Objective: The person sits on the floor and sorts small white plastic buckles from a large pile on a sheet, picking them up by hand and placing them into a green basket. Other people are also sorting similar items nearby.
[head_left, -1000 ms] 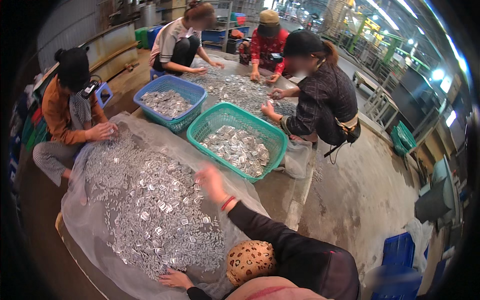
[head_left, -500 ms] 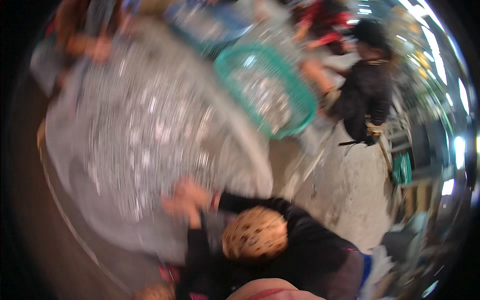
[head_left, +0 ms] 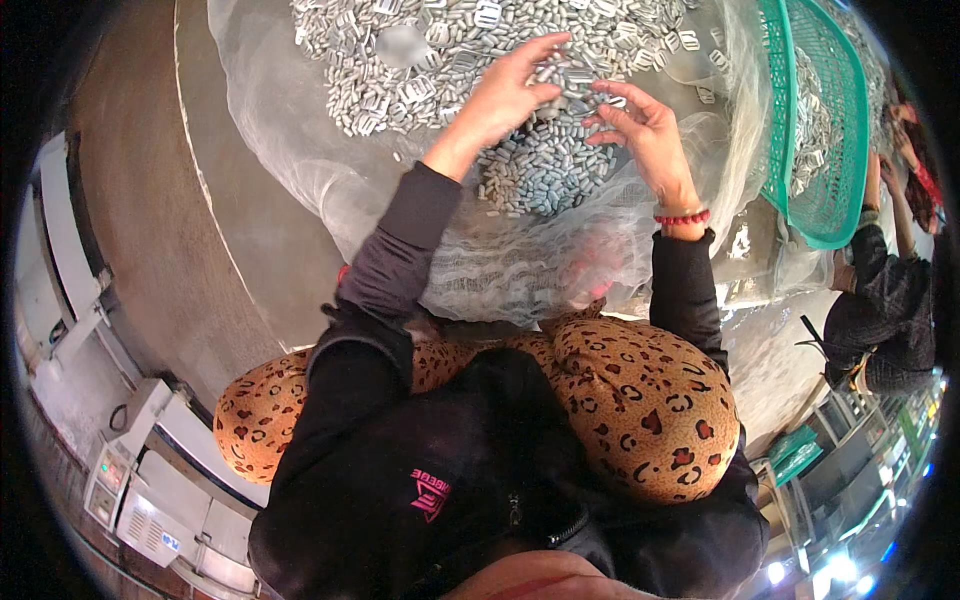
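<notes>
A wide heap of small silver-grey metal pieces (head_left: pixel 450 60), many capsule-shaped, lies on pale mesh netting (head_left: pixel 310 190). Flat slotted buckles (head_left: pixel 415 90) are mixed in among them. Between my hands and toward me, a smaller patch of bluish capsule-shaped pieces (head_left: pixel 550 170) spreads over the net. My left hand (head_left: pixel 503 98) hovers at the heap's near edge, open, its thumb and forefinger apart. To its right my right hand (head_left: pixel 648 135), with a red bead bracelet at the wrist, is open with fingers spread and slightly bent. Neither hand visibly grips anything.
A green plastic basket (head_left: pixel 850 150) holding similar pieces stands to the right. Beyond it a co-worker in dark clothes (head_left: pixel 885 320) is at work. My knees, in leopard-print cloth (head_left: pixel 650 410), are close below the netting. Pale machine-like boxes (head_left: pixel 150 510) stand at the left.
My view has turned, so the heap now lies straight ahead and the green basket is farther right. My hands, close together in the blurred earlier frame, are now apart over the pieces.
</notes>
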Tool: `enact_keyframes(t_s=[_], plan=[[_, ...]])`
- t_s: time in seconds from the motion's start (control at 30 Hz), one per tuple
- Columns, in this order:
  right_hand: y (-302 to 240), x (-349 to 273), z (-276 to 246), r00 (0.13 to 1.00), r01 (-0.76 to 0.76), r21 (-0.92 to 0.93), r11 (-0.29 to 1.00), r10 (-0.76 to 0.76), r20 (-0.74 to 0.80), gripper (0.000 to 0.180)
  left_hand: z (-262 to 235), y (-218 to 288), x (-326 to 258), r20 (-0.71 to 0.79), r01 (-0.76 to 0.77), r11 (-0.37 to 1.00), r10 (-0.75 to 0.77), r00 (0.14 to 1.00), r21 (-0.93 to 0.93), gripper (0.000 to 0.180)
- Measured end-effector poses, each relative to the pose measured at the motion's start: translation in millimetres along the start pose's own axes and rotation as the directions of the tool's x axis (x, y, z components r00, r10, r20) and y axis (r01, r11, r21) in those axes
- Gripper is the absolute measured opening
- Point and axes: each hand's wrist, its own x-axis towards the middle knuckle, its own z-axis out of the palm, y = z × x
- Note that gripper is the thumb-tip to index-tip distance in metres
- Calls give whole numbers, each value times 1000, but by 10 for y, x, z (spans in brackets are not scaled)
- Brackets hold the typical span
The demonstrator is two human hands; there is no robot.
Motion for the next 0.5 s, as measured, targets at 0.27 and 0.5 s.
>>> enact_keyframes(t_s=[0.27,0.5], plan=[[124,55,-233,988,-133,-75,988,126,-91,42,-348,-30,177,14,133,958,-142,990,253,51],[568,544,-284,804,287,-832,474,-592,-60,60,-410,-159,201,-56,157,963,-148,987,218,35]])
